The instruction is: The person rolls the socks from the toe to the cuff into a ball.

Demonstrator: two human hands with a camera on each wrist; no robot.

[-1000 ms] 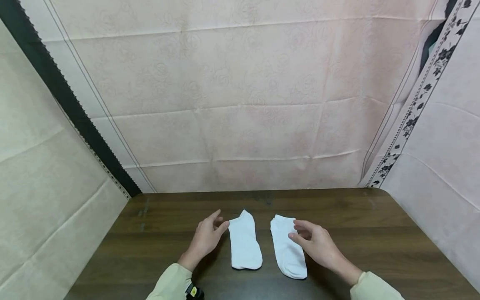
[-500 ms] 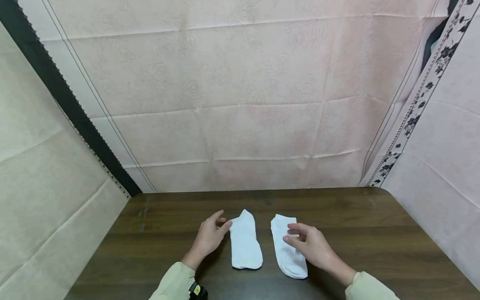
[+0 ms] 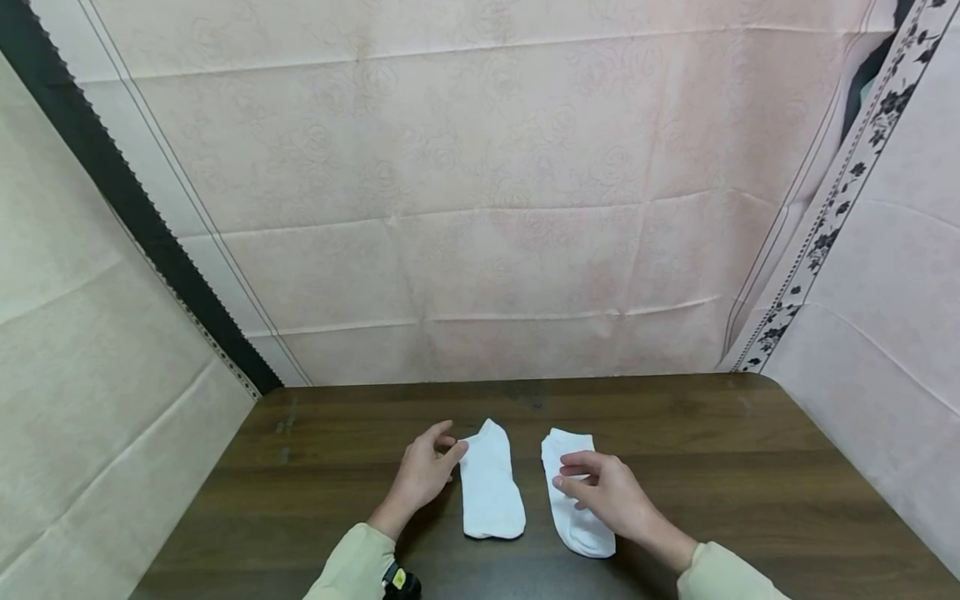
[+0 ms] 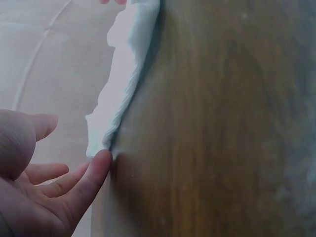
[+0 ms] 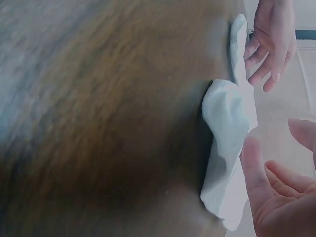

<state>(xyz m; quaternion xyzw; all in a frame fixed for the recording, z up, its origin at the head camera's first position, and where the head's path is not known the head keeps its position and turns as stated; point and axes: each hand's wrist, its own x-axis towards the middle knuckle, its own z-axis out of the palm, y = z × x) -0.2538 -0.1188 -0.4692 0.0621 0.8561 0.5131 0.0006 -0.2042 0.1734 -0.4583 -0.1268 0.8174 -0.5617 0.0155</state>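
Note:
Two white socks lie flat, side by side, on the brown table. My left hand (image 3: pixel 423 473) is beside the left sock (image 3: pixel 491 487), thumb and fingers spread, the thumb at its upper left edge. In the left wrist view a fingertip of the left hand (image 4: pixel 54 197) comes close to the end of a sock (image 4: pixel 123 74); whether it touches is unclear. My right hand (image 3: pixel 611 500) hovers over the right sock (image 3: pixel 558 446), covering part of its middle. From the right wrist, the right hand (image 5: pixel 276 197) appears with loose fingers beside that sock (image 5: pixel 224 118), gripping nothing.
The wood-grain table (image 3: pixel 315 500) extends around both socks to a back edge. Pale patterned cloth (image 3: pixel 487 208) hangs behind it, with more cloth at the left (image 3: pixel 90 375) and right (image 3: pixel 885 317). A black wristband (image 3: pixel 401 582) sits on the left wrist.
My right hand has slid left across the right sock, covering more of it. The left hand has shifted slightly right, toward the left sock. Both socks stay in place.

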